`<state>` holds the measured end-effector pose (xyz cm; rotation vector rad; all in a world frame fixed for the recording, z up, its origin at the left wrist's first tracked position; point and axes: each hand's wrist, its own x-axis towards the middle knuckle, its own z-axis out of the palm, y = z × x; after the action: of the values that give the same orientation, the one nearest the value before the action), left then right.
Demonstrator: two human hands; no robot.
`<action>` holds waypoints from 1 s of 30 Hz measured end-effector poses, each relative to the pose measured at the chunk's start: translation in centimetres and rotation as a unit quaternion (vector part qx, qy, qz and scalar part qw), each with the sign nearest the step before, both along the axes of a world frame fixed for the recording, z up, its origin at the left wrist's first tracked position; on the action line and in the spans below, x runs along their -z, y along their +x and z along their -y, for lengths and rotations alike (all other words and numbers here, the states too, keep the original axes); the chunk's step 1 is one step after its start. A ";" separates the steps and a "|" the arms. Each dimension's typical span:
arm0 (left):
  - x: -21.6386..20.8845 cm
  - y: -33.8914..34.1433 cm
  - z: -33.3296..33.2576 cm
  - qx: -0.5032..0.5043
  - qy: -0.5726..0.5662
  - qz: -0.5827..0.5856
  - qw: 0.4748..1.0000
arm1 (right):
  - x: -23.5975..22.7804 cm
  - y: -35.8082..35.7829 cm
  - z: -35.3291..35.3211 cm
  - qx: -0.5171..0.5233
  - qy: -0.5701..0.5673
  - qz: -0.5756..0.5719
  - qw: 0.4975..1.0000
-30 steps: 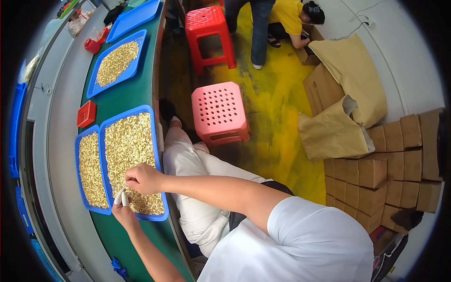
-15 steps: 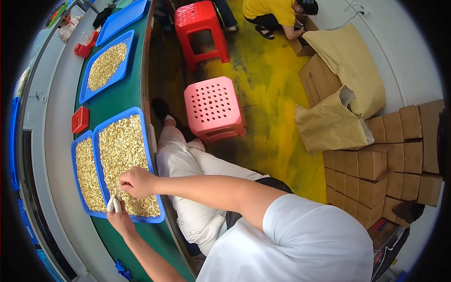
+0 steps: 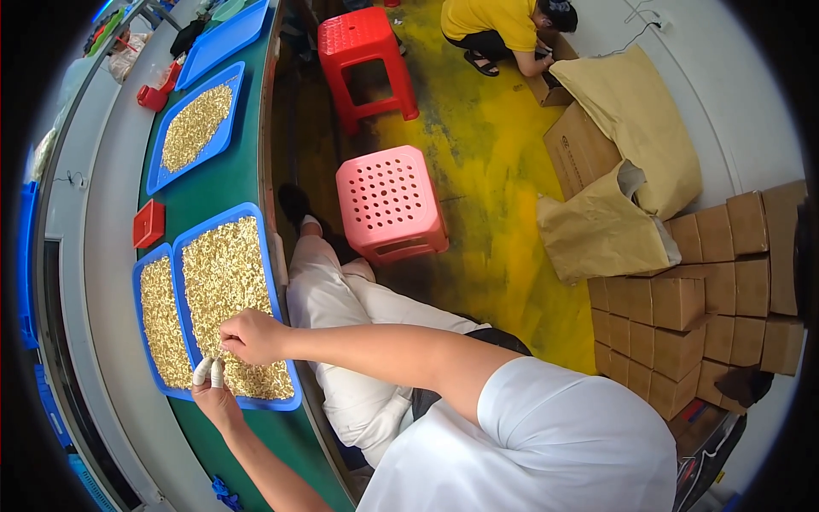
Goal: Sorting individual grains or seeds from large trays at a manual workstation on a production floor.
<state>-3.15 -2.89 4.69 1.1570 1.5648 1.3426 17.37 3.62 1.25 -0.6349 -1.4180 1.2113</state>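
Note:
Two blue trays filled with small gold-coloured pieces lie side by side on the green table: a larger tray and a narrower tray. Over the near end of the larger one, my right hand is closed, with thumb and fingertips pinched together. Just below it, at the trays' near edges, is my left hand. White covers sit on two of its digits, which are drawn close together. The two hands' fingertips almost meet. Whatever is pinched in either hand is too small to make out.
Farther along the green table are a small red box, another blue tray of gold pieces and a red cup. Pink and red stools, stacked cartons and a crouching person are to the right.
The view has shifted slightly. My left hand's covered digits have turned to point more upward; my right hand stays pinched in nearly the same place.

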 end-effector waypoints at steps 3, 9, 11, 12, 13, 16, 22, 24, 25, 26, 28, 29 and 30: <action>-0.4 0.7 -0.1 -0.024 -0.013 -0.094 0.995 | 0.1 -0.1 -0.1 -0.001 0.008 0.016 1.000; -0.6 2.1 0.1 -0.055 0.001 -0.156 0.986 | 0.0 -0.3 0.1 0.023 -0.023 0.019 0.999; -0.9 2.7 0.2 -0.056 0.005 -0.152 0.987 | 0.1 -0.3 0.0 0.025 -0.023 0.021 0.999; -1.0 3.0 0.2 -0.056 0.000 -0.146 0.988 | 0.2 -0.3 -0.1 0.029 -0.026 0.021 0.999; -1.1 3.1 0.2 -0.056 -0.005 -0.139 0.989 | 0.3 -0.3 -0.1 0.029 -0.024 0.023 0.999; -0.7 2.5 0.4 -0.040 0.007 -0.113 0.993 | 0.3 -0.4 -0.1 0.038 -0.008 0.020 0.999; -0.7 2.7 0.4 -0.026 -0.013 -0.106 0.994 | 0.3 -0.4 -0.1 0.007 -0.010 0.009 1.000; -0.4 2.7 0.2 -0.027 -0.015 -0.087 0.996 | 0.4 -0.4 -0.2 0.006 0.006 0.013 1.000; -0.3 2.7 0.2 -0.028 -0.018 -0.070 0.997 | 0.5 -0.4 -0.3 0.006 0.007 0.014 1.000; -0.2 2.7 0.2 -0.029 -0.017 -0.069 0.997 | 0.5 -0.3 -0.3 -0.006 0.006 0.020 1.000; 0.1 2.9 0.1 -0.041 -0.008 -0.065 0.997 | 0.4 -0.2 -0.3 -0.019 0.004 0.026 0.999; 0.2 3.2 0.0 -0.041 -0.008 -0.064 0.997 | 0.4 -0.3 -0.3 -0.022 0.011 0.021 0.999; 0.4 3.5 0.0 -0.015 -0.011 -0.082 0.996 | 0.5 -0.3 -0.3 -0.025 0.018 0.015 0.999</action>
<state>0.33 -2.85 4.28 1.2615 1.7139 1.2737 17.04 3.88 0.80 -0.5986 -1.4855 1.2159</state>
